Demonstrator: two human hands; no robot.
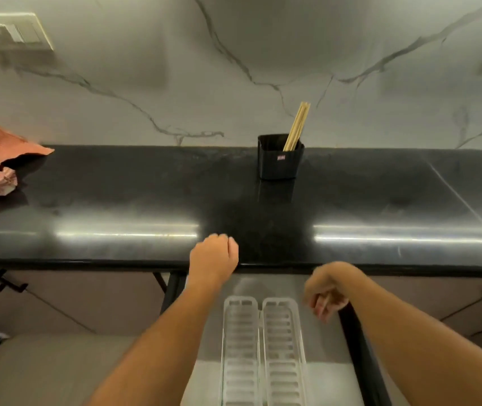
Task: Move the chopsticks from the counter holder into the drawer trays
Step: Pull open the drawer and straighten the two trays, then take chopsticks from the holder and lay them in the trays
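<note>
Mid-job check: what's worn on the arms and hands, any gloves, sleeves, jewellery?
Nothing worn shows. The left hand and right hand are gloveless, no ring or watch visible. Both forearms are bare down to the frame edge, no sleeves. The right hand is blurred, so a small ring could be missed.

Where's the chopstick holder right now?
In the head view, the black holder stands upright at the back of the dark counter, right of centre, close to the marble wall, with the chopsticks leaning in it.
</note>
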